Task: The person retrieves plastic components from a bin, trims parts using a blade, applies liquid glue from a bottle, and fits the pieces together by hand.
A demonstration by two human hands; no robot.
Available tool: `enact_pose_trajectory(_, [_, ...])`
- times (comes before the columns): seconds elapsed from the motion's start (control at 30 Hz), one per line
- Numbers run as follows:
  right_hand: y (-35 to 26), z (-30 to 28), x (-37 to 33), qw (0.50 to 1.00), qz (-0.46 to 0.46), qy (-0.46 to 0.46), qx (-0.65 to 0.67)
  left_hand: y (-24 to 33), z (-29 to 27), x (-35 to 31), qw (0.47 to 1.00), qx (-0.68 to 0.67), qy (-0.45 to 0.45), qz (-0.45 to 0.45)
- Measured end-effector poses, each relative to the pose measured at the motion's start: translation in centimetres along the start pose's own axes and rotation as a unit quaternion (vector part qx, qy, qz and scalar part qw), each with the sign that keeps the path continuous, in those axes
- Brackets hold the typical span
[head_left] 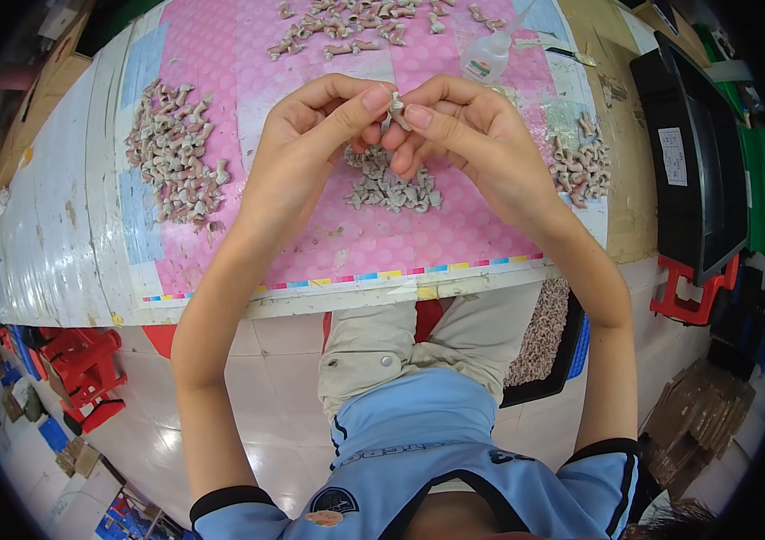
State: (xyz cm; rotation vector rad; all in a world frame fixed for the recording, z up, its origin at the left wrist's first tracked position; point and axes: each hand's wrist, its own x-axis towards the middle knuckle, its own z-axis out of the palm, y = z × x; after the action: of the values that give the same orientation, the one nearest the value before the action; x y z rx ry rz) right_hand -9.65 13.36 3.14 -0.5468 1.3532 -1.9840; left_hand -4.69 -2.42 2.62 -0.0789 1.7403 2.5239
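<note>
1. The small piece [396,110] held up looks matt and hard, without shine.
2. The pile of pieces at left [177,153] and the middle pile [396,192] have a dull, chalky finish.
3. The pink sheet [472,236] looks like smooth printed plastic or paper, scuffed in places.
4. The white covering [58,216] is glossy, film-like and wrinkled.
5. The bottle [488,58] is translucent, smooth plastic.
6. The black bin [715,184] seems smooth plastic with a slight sheen; its label [672,156] is matt paper.
7. The red stool [684,311] is smooth plastic.
8. The stacked sheets [697,418] look like rough, matt cardboard.
9. The person's trousers [355,346] are creased matt cloth, with a shiny, metal-looking snap [387,361].
10. The shirt [418,405] is smooth cloth.
11. The floor tiles [283,396] are glossy.
</note>
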Motion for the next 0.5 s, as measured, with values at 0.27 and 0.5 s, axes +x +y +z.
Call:
enact_pose_trajectory(0.27, [-0.09,-0.16,-0.05,0.998,0.044,-0.021,0.047,0.10,-0.02,-0.04,1.000,-0.006,0.010,0.000])
enact_pose_trajectory(0.5, [-0.07,-0.28,-0.15,0.999,0.034,0.016,0.013,0.34,0.15,-0.17,1.000,-0.002,-0.005,0.007])
